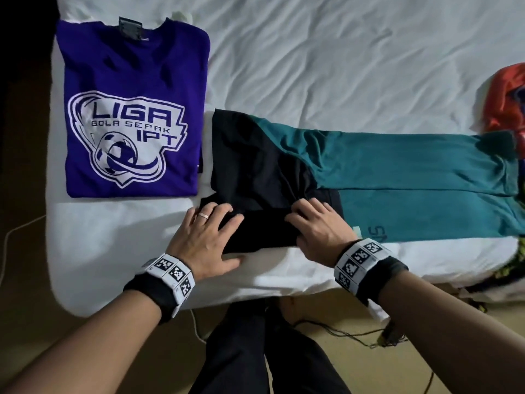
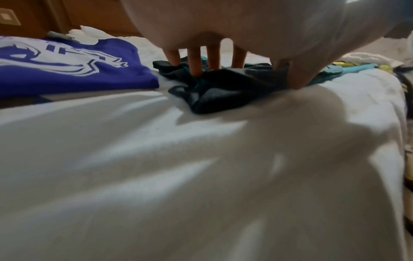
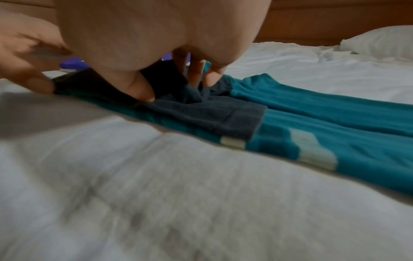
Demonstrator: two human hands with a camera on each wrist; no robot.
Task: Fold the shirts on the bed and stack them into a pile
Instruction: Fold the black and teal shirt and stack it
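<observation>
A teal shirt with black sleeves lies lengthwise across the white bed, its sides folded in and its black end towards the left. My left hand presses flat on the black sleeve with its fingers straight and spread, thumb on the sheet. Just to the right, my right hand has its fingers curled and pinches a bunched fold of the black fabric. A folded purple shirt with a white football logo lies at the far left, also seen in the left wrist view.
An orange-red garment and more coloured clothes lie at the bed's right edge. A pillow rests by the wooden headboard. The bed's near edge is just below my wrists; cables run on the floor beside my legs.
</observation>
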